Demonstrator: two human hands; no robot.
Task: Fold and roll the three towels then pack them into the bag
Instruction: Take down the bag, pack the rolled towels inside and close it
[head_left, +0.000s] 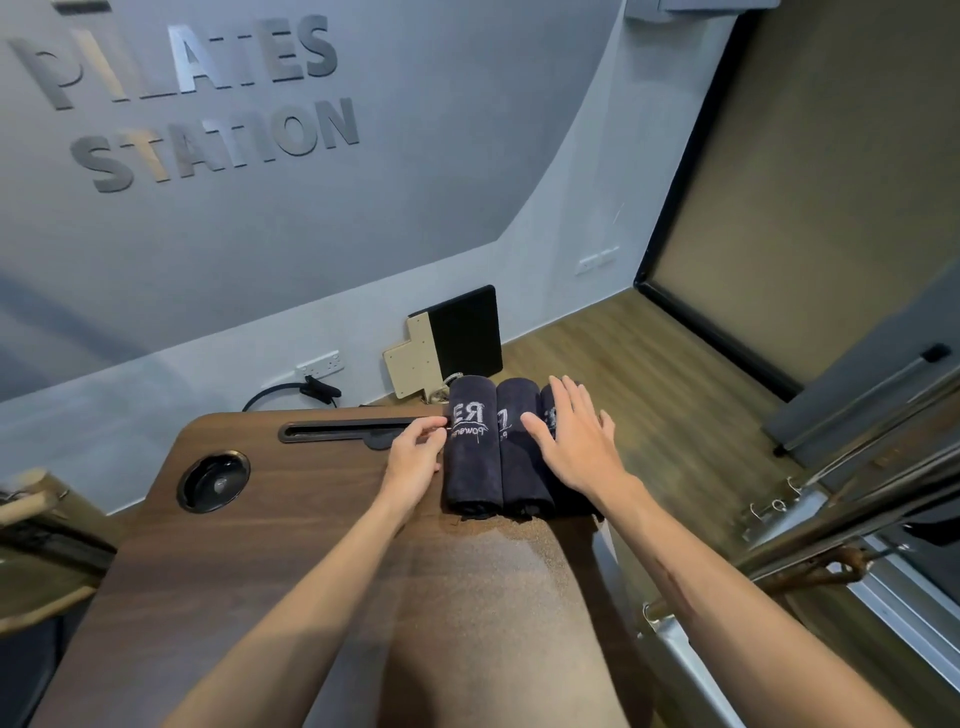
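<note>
Three dark navy rolled towels with white lettering lie side by side at the far right of the wooden tray table (270, 530). The left roll (470, 462) and the middle roll (519, 467) show fully. The right roll (549, 410) is mostly hidden under my right hand (576, 441), which lies flat on it with fingers spread. My left hand (415, 452) presses against the left side of the left roll, fingers curled at its edge. No bag is in view.
The table has a long slot (343, 430) along its far edge and a round cup recess (214, 482) at the left. A black board (462, 332) leans on the wall behind. Metal frame rails (852, 509) stand at the right over wooden floor.
</note>
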